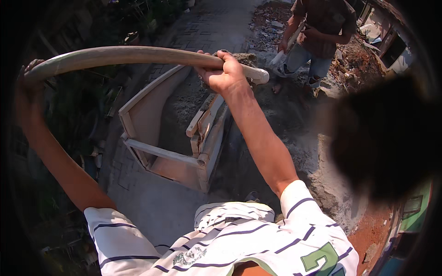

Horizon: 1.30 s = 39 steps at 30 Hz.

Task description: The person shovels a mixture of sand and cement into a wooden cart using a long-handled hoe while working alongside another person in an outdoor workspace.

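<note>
A long, thick wooden tool handle (133,55) is raised across the view in front of me, its bend drawn out by the wide picture. At its far left end my left hand (30,85) is closed around it, dark in shadow near the picture's rim. My right hand (222,73) grips it near the other end, palm up, fingers and thumb wrapped over. Past that hand a pale, blunt end (258,76) sticks out; no blade is plainly visible. Beneath the handle stands a wooden-framed box (163,154) with grey, gritty material (177,115) inside.
At the upper right a co-worker in a dark shirt (329,18) holds a pale pole (287,43). Rubble (271,25) and reddish earth lie around them. Plants (145,20) line the left side. A blurred black shape (386,138) hides much of the right.
</note>
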{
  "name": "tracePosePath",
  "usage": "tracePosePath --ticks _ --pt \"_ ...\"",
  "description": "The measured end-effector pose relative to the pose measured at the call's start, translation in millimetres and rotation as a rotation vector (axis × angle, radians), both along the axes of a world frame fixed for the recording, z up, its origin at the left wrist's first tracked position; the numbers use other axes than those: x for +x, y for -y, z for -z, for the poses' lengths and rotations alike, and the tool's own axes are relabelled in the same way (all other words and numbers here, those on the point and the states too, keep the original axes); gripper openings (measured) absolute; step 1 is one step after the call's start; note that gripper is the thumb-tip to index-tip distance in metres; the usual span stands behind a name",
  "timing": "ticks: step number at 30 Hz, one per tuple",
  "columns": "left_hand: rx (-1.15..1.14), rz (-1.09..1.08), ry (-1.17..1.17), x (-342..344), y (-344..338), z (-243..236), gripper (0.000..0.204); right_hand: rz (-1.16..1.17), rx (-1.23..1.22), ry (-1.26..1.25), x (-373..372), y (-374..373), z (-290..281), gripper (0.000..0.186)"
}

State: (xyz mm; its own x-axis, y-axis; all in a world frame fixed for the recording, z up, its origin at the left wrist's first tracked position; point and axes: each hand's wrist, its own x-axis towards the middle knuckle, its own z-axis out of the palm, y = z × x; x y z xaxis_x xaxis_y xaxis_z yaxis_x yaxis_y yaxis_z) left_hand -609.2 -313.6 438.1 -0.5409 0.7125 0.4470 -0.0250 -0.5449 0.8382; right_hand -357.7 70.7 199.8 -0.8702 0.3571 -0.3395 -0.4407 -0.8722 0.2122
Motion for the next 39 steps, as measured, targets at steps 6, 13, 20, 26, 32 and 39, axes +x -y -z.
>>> tracePosePath --ticks 6,13,20,26,32,39 --pt "0.425 -0.425 0.623 40.3 97.3 344.4 0.024 -0.187 0.486 0.355 -96.2 38.0 53.9 0.010" --pt "0.550 -0.398 0.754 98.2 66.5 376.3 0.025 -0.055 0.657 0.199 -5.2 53.2 67.4 0.006" --pt "0.419 0.047 0.689 152.6 -49.7 277.5 0.026 0.292 0.211 0.261 163.7 59.4 152.8 0.005" --pt "-0.126 0.207 0.554 273.9 -209.4 327.2 0.021 0.417 -0.283 0.665 304.7 82.7 335.9 0.008" --pt "-0.627 0.610 0.433 439.2 -323.2 510.7 0.018 0.751 -0.805 0.493 394.9 182.7 648.7 0.006" --pt "-1.041 0.553 0.225 564.3 -298.2 715.1 0.012 0.857 -1.097 0.536 400.6 244.5 718.9 0.008"
